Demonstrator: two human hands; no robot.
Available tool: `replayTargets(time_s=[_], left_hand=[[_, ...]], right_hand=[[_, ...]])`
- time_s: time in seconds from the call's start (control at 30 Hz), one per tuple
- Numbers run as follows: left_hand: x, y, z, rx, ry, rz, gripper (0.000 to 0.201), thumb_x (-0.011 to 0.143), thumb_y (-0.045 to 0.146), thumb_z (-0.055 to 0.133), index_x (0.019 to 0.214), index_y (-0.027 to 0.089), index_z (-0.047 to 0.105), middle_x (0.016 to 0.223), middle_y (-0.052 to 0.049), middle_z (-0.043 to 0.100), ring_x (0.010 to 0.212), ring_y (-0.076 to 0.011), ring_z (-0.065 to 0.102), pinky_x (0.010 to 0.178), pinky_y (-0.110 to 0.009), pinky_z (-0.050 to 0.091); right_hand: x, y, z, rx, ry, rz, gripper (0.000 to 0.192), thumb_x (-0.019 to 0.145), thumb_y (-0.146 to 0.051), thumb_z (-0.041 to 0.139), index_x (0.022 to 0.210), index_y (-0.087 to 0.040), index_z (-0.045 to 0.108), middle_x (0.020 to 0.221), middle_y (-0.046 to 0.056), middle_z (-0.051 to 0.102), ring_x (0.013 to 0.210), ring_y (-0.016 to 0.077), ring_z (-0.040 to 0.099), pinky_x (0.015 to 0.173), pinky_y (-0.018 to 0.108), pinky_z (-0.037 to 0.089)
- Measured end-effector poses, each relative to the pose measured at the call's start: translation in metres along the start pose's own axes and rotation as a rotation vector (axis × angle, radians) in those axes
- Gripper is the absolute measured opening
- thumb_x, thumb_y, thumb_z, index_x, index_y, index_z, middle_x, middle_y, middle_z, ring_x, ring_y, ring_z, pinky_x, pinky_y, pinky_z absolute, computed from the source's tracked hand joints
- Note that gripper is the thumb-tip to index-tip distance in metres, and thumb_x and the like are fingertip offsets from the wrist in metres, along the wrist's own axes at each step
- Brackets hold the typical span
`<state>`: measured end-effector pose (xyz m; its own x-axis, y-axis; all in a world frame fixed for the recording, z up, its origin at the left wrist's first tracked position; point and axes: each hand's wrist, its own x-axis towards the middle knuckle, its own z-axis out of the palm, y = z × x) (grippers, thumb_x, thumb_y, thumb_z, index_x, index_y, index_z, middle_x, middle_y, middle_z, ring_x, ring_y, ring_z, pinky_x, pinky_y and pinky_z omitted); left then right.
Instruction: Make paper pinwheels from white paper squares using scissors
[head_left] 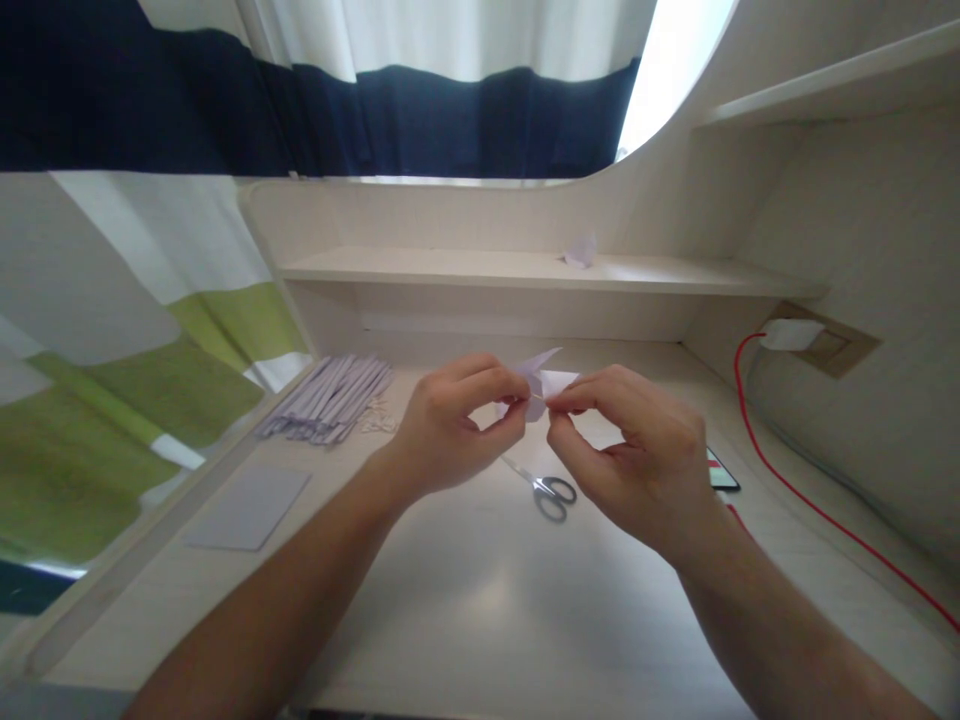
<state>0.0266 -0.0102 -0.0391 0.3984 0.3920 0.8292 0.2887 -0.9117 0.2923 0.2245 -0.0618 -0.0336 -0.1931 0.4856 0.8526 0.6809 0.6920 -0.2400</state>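
My left hand (450, 425) and my right hand (637, 455) meet above the middle of the desk. Both pinch a small folded piece of pale lilac paper (541, 378) between thumb and fingertips. A pointed flap of the paper sticks up above the fingers. Most of the paper is hidden by my fingers. A pair of scissors (546, 489) with grey handles lies on the desk just below and between my hands.
A bundle of pale paper strips (330, 400) lies at the back left, a lilac sheet (251, 507) at the left edge. A phone (722, 472) lies behind my right hand. A red cable (795, 490) runs from a wall charger (791, 333). Another folded paper (581, 250) sits on the shelf.
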Motion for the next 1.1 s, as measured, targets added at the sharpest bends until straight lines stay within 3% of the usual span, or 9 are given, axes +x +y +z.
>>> replayTargets(time_s=[0.33, 0.67, 0.87, 1.0, 1.1], left_hand=[[0.000, -0.005, 0.000, 0.077, -0.093, 0.071, 0.009, 0.091, 0.014, 0.066, 0.092, 0.019, 0.073, 0.089, -0.007, 0.075, 0.081, -0.0166, 0.069, 0.075, -0.030, 0.055], [-0.005, -0.004, 0.007, 0.080, 0.046, 0.081, 0.010, 0.089, 0.012, 0.069, 0.095, 0.020, 0.073, 0.091, -0.006, 0.076, 0.082, -0.0166, 0.070, 0.076, -0.030, 0.055], [-0.003, -0.003, 0.005, 0.174, 0.041, 0.107, 0.012, 0.090, 0.014, 0.068, 0.098, 0.021, 0.072, 0.090, -0.005, 0.076, 0.082, -0.0173, 0.069, 0.075, -0.031, 0.055], [0.000, 0.003, -0.004, 0.217, 0.068, 0.134, 0.024, 0.088, 0.012, 0.069, 0.109, 0.023, 0.070, 0.096, -0.005, 0.078, 0.084, -0.0187, 0.069, 0.079, -0.035, 0.055], [0.002, 0.011, -0.016, 0.332, 0.125, 0.176, 0.033, 0.084, 0.014, 0.074, 0.115, 0.027, 0.069, 0.102, -0.004, 0.078, 0.096, -0.0233, 0.069, 0.091, -0.042, 0.054]], right_hand=[[-0.002, 0.001, 0.003, -0.027, -0.023, 0.059, 0.013, 0.082, -0.011, 0.067, 0.086, -0.023, 0.071, 0.081, 0.003, 0.075, 0.074, 0.0214, 0.069, 0.069, 0.035, 0.051], [-0.004, -0.002, 0.008, 0.118, 0.003, 0.207, 0.014, 0.082, -0.009, 0.070, 0.086, -0.022, 0.073, 0.079, 0.000, 0.075, 0.070, 0.0176, 0.068, 0.067, 0.033, 0.054], [-0.001, 0.008, 0.013, 0.446, -0.027, 0.460, 0.005, 0.084, -0.018, 0.077, 0.085, -0.020, 0.073, 0.082, 0.002, 0.077, 0.072, 0.0168, 0.071, 0.067, 0.031, 0.057], [0.003, 0.021, 0.020, 0.802, -0.073, 0.626, 0.014, 0.079, -0.023, 0.085, 0.082, -0.018, 0.073, 0.075, 0.003, 0.077, 0.068, 0.0156, 0.070, 0.063, 0.028, 0.056], [0.004, 0.025, 0.024, 1.037, -0.107, 0.747, 0.018, 0.075, -0.024, 0.089, 0.080, -0.018, 0.073, 0.070, 0.002, 0.076, 0.066, 0.0142, 0.069, 0.066, 0.028, 0.057]])
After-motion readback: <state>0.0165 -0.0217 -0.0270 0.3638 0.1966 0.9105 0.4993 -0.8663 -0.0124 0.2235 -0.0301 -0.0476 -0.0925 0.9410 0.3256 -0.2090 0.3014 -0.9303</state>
